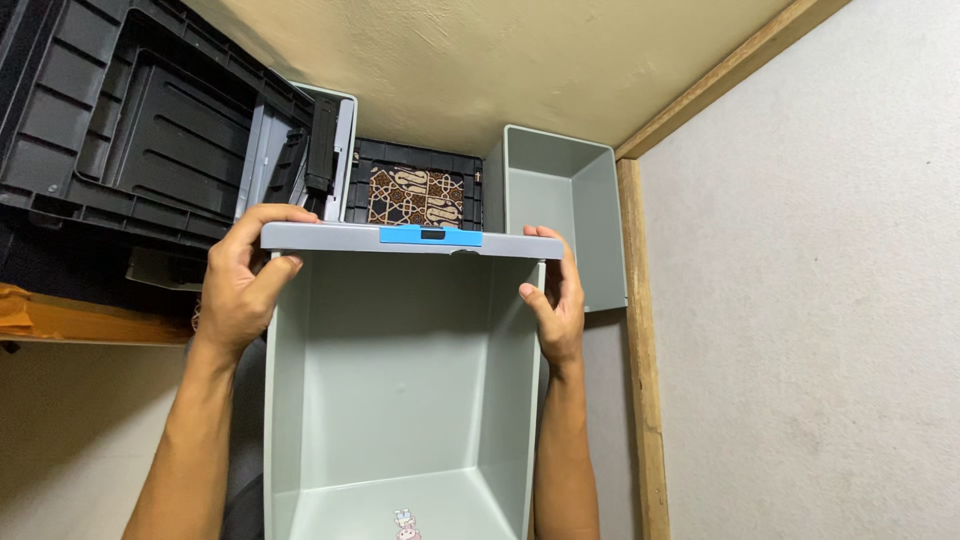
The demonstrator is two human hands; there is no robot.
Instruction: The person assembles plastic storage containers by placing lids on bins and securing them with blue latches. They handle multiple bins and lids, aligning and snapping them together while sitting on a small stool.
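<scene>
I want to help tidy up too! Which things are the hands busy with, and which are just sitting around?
In use:
- grey drawer, held at its front by the left hand and right hand
- blue handle on the drawer front

Just sitting around:
- second grey drawer by the wall
- black plastic crate
- patterned cloth
- wooden strip

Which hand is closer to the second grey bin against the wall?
Right. The right hand grips the held drawer beside that bin; the left hand grips the far side.
</scene>
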